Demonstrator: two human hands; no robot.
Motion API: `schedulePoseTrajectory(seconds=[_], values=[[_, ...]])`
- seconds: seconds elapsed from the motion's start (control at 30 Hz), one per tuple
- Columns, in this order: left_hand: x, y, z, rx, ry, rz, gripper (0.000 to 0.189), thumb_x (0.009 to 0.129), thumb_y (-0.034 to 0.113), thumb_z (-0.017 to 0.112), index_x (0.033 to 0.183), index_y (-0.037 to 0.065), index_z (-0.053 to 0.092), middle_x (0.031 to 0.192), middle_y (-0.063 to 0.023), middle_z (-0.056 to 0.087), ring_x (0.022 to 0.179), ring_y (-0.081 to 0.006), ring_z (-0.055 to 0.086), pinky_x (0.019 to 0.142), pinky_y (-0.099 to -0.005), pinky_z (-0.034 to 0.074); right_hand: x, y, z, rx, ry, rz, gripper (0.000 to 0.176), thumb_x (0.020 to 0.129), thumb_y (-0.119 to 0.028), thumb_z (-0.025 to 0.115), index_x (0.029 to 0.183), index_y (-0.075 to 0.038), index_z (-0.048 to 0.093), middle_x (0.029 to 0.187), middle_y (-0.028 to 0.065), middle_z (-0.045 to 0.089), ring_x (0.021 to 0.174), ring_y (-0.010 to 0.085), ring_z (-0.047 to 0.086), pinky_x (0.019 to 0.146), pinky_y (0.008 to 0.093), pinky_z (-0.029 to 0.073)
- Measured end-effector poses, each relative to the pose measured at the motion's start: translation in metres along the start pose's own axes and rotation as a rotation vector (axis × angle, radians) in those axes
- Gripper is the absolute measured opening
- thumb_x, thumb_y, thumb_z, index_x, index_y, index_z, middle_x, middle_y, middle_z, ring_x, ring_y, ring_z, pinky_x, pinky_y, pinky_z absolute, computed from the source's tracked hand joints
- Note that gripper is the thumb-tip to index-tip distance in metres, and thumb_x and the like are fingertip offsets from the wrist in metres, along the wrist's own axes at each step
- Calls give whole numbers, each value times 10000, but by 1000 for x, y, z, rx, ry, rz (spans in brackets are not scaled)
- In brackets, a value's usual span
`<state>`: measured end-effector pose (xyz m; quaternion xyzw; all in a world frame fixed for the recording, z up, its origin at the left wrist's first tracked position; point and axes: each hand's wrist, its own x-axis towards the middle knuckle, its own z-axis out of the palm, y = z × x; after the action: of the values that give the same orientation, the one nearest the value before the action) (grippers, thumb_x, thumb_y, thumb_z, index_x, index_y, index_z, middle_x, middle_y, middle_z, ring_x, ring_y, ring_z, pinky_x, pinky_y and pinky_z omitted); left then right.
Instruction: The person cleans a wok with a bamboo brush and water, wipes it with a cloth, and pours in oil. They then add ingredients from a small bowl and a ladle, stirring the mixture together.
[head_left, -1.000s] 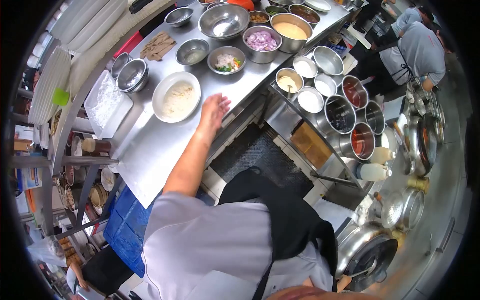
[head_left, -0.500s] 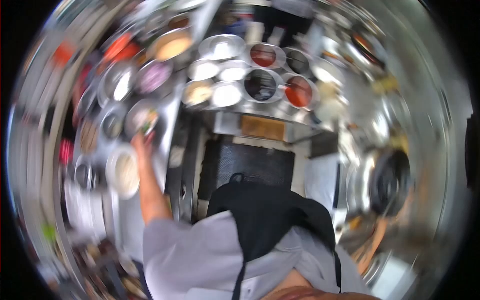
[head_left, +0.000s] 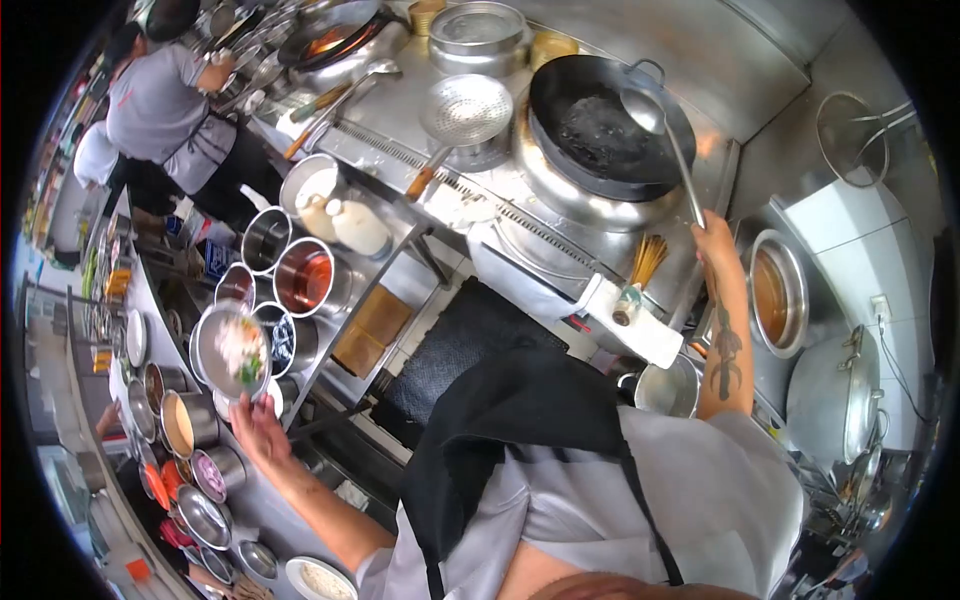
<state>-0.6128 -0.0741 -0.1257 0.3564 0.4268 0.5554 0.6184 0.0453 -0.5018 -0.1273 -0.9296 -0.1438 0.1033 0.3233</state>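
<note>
My left hand (head_left: 258, 428) grips the near edge of a metal bowl (head_left: 205, 345) and holds it up over the row of pots. Inside lies chopped food (head_left: 241, 350) with pale, orange and green pieces. My right hand (head_left: 713, 242) is closed round the handle of a long metal ladle (head_left: 684, 172). The ladle's cup rests at or just above the right inner side of a black wok (head_left: 575, 160), which looks dark and shiny inside and sits on a round steel burner ring (head_left: 565, 195).
A perforated strainer (head_left: 466, 108) rests beside the wok. A bamboo brush (head_left: 648, 262) lies on the stove's front edge. Pots of red sauce (head_left: 304, 278) stand behind the bowl. To the right is a pan of brown liquid (head_left: 778, 295). A co-worker (head_left: 165, 110) stands at the far left.
My left hand has lifted the bowl off the left counter. The view has swung right toward the stove. The ladle in my right hand now shows clearly at the wok.
</note>
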Motion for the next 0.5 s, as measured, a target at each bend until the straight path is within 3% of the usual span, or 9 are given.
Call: schedulePoseTrajectory(seconds=[0.03,0.17,0.23,0.33,0.37,0.5], values=[[10,-8,34,-1,-7,-60,220,918,128,634,1095,65,521,996,-73,625,805,-199,639,705,-299,556,-9,-4,-5,107,28,-1,322,923,-135,559,1207,17,555,612,15,518,422,106,479,378,281,372],[10,-35,212,28,-355,-131,230,918,95,618,1121,21,539,969,-108,655,756,-221,688,646,-292,593,-34,-6,-5,466,97,-9,365,946,-127,542,1284,4,505,666,-11,501,436,72,443,382,236,353],[3,-59,292,18,-490,-133,220,941,97,589,1136,9,537,994,-109,649,766,-227,685,689,-314,596,-45,-16,-7,594,61,24,363,957,-125,534,1298,-4,495,711,-14,497,444,64,433,394,212,357],[-9,-95,397,1,-726,-136,136,951,113,586,1044,25,538,945,-98,634,770,-228,669,751,-362,586,-56,-20,-9,798,-20,44,304,965,-122,533,1249,-12,523,697,-15,507,445,59,449,401,194,362],[-10,-110,428,10,-796,-112,88,952,103,586,994,43,537,959,-78,621,837,-262,663,773,-369,567,-62,-23,-10,815,-14,47,270,969,-127,536,1216,-16,536,686,-20,517,433,59,452,393,195,362],[-31,-169,542,98,-978,-5,164,963,139,587,856,50,501,808,-75,600,709,-166,643,683,-311,587,-86,-36,2,897,6,152,213,949,-91,575,1149,-25,548,653,-17,520,418,61,458,371,208,356]])
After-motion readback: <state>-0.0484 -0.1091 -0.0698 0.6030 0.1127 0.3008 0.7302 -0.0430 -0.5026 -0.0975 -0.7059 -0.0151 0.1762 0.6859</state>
